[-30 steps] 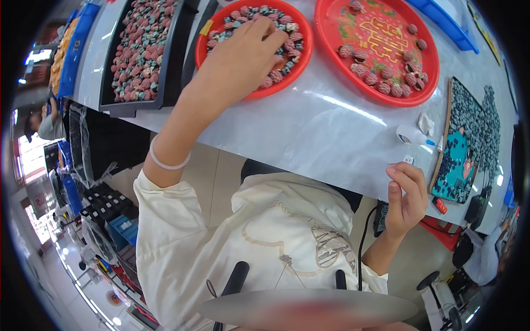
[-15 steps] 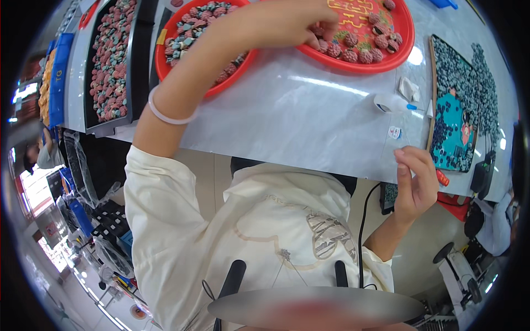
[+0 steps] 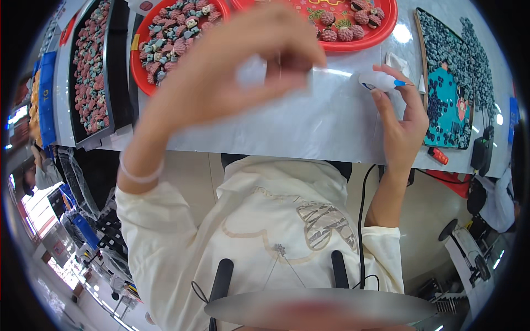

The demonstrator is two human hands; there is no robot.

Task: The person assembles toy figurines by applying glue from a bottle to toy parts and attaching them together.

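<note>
My right hand (image 3: 406, 124) grips a small white squeeze bottle (image 3: 376, 81) with a blue tip between thumb and fingers, tilted above the table. Over the near-left part of the table, my left hand (image 3: 243, 66) is smeared by motion. Its fingers and thumb are curled toward each other around a dark spot too blurred to name. Beyond it lies a red round tray (image 3: 353, 46) with several pink, knobbly, berry-like pieces (image 3: 345, 34). Partly behind my left hand and forearm is another red tray (image 3: 136, 71), filled with pink and teal-grey pieces (image 3: 171, 41).
A long black tray (image 3: 114, 83) of pink and teal pieces stands at far left. On the right, a teal-lined tray (image 3: 450, 102) holds small dark pieces. A crumpled white tissue (image 3: 397, 63) and a red tube-like item (image 3: 439, 155) lie near it. A black cable (image 3: 361, 220) hangs down.
My left hand has drawn back from the right-hand red tray toward me. My right hand has reached forward and taken hold of the squeeze bottle that lay on the table.
</note>
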